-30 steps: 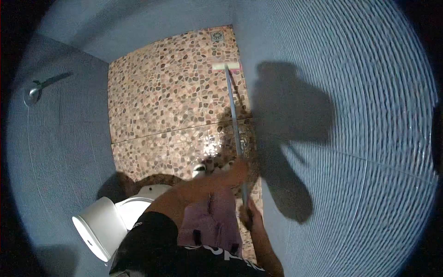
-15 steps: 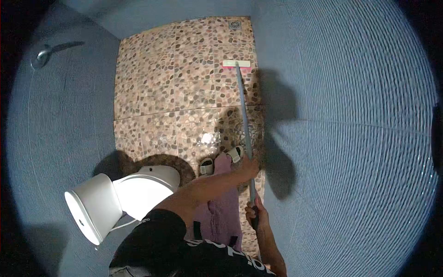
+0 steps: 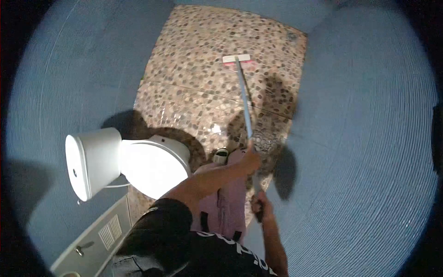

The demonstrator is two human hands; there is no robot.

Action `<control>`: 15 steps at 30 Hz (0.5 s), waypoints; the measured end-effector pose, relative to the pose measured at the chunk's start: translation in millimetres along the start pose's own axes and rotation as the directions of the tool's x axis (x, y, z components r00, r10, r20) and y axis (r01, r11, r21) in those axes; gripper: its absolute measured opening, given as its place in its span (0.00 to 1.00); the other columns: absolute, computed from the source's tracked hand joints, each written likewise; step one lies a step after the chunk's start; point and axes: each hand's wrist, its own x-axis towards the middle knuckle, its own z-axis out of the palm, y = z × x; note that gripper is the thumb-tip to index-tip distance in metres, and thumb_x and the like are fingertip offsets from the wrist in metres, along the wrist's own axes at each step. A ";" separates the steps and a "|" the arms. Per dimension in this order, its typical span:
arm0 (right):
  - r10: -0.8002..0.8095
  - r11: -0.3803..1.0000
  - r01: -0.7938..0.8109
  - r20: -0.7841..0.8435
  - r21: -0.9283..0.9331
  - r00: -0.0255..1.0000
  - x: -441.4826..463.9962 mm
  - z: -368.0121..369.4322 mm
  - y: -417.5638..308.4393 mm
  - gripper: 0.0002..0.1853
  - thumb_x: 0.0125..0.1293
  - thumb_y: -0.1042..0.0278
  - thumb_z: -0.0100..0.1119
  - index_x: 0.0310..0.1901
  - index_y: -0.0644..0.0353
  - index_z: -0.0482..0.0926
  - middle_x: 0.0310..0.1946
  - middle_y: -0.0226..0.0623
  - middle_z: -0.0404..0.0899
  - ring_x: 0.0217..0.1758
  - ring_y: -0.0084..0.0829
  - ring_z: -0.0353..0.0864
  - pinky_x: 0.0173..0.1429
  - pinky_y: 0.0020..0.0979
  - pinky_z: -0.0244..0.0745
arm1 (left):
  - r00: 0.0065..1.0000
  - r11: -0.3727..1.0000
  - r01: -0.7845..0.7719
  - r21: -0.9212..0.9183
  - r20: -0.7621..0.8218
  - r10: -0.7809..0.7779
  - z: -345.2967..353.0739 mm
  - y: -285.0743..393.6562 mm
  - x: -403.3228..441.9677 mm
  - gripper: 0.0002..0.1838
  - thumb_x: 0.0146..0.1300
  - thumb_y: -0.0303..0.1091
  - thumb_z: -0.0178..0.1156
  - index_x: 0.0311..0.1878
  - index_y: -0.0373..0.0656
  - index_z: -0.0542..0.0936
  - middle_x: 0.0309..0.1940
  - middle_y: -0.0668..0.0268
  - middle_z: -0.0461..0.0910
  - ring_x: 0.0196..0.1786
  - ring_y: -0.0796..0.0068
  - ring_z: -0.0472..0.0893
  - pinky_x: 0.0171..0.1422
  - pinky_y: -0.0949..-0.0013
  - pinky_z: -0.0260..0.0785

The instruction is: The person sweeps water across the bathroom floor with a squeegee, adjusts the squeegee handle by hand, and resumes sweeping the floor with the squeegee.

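Note:
My left hand [image 3: 250, 161] is wrapped round the blue pole [image 3: 245, 101] of a long-handled floor squeegee, about midway along it. Lower down and nearer my body, my right hand [image 3: 262, 206] grips the dark end of the same pole. At the far end sits a flat white head [image 3: 236, 58] with a pink edge, out over the pebble-patterned floor. Blur hides whether that edge is pressed to the floor.
A white toilet [image 3: 154, 166] stands to my left. Blue ribbed walls [image 3: 360, 138] rise on both sides. A floor drain [image 3: 291, 36] lies in the far right corner. At lower left is a grey door [image 3: 94, 247] with a vent and handle. Wet floor [image 3: 184, 117] glints ahead.
My view has turned, bringing the door into sight and shifting the drain rightward. The squeegee head now lies farther from the right wall. Both hands keep their hold on the pole.

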 end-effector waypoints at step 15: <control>0.404 0.794 -0.457 -0.214 -0.400 0.889 -221.9 -0.8 -128.6 0.30 0.50 0.71 0.53 0.57 0.54 0.57 0.32 0.31 0.70 0.16 0.15 0.64 0.14 0.18 0.57 | 0.829 0.441 -0.554 -0.706 -0.420 0.369 -87.9 118.5 -61.2 0.09 0.56 0.33 0.45 0.39 0.44 0.70 0.19 0.64 0.69 0.28 0.66 0.72 0.49 0.57 0.53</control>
